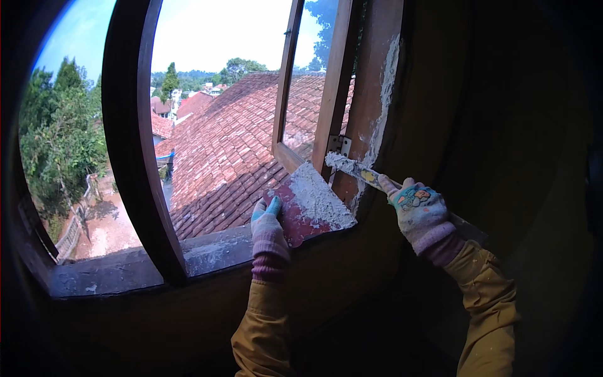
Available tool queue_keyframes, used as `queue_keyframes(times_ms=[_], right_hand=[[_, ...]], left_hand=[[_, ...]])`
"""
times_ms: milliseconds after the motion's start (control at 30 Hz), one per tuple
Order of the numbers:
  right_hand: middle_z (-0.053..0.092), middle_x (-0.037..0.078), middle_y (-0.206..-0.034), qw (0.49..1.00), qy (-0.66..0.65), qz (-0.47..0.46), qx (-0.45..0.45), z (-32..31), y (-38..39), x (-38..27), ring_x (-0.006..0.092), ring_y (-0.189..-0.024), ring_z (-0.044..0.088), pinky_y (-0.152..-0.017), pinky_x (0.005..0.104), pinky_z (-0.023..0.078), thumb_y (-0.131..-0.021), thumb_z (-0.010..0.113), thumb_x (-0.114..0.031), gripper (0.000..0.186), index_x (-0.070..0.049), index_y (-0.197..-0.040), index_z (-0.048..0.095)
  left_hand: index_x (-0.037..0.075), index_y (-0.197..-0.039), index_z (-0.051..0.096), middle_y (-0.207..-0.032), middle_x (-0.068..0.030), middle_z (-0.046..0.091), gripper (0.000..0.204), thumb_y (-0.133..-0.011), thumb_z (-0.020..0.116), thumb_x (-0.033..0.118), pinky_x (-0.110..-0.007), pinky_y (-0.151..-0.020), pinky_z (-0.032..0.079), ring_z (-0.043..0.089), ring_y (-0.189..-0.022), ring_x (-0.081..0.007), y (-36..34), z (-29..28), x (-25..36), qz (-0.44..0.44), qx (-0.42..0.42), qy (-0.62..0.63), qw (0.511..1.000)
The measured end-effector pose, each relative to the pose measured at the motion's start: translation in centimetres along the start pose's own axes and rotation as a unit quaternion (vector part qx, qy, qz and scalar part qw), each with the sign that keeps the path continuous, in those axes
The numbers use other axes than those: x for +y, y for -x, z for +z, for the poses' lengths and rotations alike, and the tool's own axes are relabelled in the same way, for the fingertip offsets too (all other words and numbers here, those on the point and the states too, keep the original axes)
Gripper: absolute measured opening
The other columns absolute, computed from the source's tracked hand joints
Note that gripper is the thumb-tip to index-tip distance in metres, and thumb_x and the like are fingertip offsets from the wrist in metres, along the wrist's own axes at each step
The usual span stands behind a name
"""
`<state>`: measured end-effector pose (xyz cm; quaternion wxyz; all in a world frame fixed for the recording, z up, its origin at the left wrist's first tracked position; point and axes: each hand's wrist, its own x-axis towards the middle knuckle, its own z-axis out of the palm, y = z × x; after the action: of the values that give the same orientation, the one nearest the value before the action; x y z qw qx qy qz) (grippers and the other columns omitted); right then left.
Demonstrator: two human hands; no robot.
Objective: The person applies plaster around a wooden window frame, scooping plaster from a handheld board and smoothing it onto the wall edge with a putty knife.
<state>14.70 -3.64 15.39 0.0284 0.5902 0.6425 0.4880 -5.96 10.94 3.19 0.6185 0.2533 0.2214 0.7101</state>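
My left hand (269, 226), in a knitted glove, grips the left edge of a flat red board (295, 217). Grey-white putty (323, 198) lies thick over the board's upper right part. My right hand (419, 210), gloved too, is closed round a putty knife (370, 176); its narrow blade points left and carries a lump of putty (340, 162) at the tip. The tip hangs above the board, close to a metal hinge (339, 145) on the window frame. Behind the knife, a rough line of putty (387, 94) runs up the joint between frame (372, 81) and wall.
An open glazed casement (328, 94) swings outward beside the hinge. A dark wooden post (135, 125) divides the window at left. Along the bottom runs the dusty sill (220, 251). Outside are a tiled roof (232, 138) and trees (63, 125). Dark wall (433, 107) stands at right.
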Motion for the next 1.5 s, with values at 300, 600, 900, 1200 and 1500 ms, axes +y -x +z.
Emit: queue_keyframes(times_ms=[300,600,900,1200,1500], right_hand=[[0.048,0.006,-0.074,0.999,0.04,-0.004,0.032,0.7,0.0,-0.1,0.0178,-0.062,0.052,-0.055,0.0318,0.046,-0.084,0.043,-0.012,0.044,-0.017,-0.128,0.044],[0.049,0.008,-0.075,0.996,-0.07,-0.017,-0.049,-0.5,0.5,0.0,0.02,-0.062,0.055,-0.054,0.0339,0.046,-0.087,0.046,-0.022,0.041,-0.02,-0.128,0.043],[0.048,0.007,-0.072,1.0,-0.022,-0.008,0.014,0.4,0.0,0.7,0.0176,-0.056,0.052,-0.05,0.0315,0.044,-0.086,0.048,-0.02,0.043,-0.016,-0.128,0.043],[0.051,0.009,-0.075,0.992,-0.097,-0.005,-0.084,0.1,0.3,-0.1,0.0203,-0.061,0.055,-0.057,0.0351,0.045,-0.086,0.045,-0.018,0.041,-0.018,-0.127,0.044],[0.051,0.008,-0.073,0.998,-0.066,0.014,0.0,-0.4,-0.6,1.7,0.0183,-0.057,0.054,-0.051,0.0329,0.044,-0.087,0.048,-0.024,0.036,-0.017,-0.123,0.048]], left_hand=[[0.001,-0.106,0.054,-0.091,-0.0081,0.061,0.024,-0.084,0.057,0.012,-0.029,-0.066,0.05,0.059,-0.074,-0.0169,0.3,0.3,0.2,-0.003,-0.006,0.01,1.0],[0.001,-0.108,0.053,-0.093,-0.0085,0.061,0.027,-0.083,0.057,0.01,-0.028,-0.068,0.05,0.059,-0.077,-0.0168,0.1,0.3,0.2,0.002,0.015,0.002,1.0],[0.0,-0.108,0.052,-0.095,-0.0086,0.061,0.027,-0.084,0.057,0.01,-0.028,-0.067,0.05,0.059,-0.077,-0.0164,0.2,0.4,0.3,0.005,0.009,0.01,1.0],[0.0,-0.107,0.053,-0.091,-0.0079,0.061,0.026,-0.084,0.057,0.012,-0.028,-0.066,0.05,0.059,-0.074,-0.016,0.1,0.3,0.0,0.01,-0.009,0.027,1.0],[0.0,-0.106,0.053,-0.089,-0.0066,0.061,0.024,-0.085,0.057,0.012,-0.026,-0.064,0.05,0.059,-0.073,-0.0147,0.1,0.2,0.0,0.02,-0.002,0.044,0.999]])
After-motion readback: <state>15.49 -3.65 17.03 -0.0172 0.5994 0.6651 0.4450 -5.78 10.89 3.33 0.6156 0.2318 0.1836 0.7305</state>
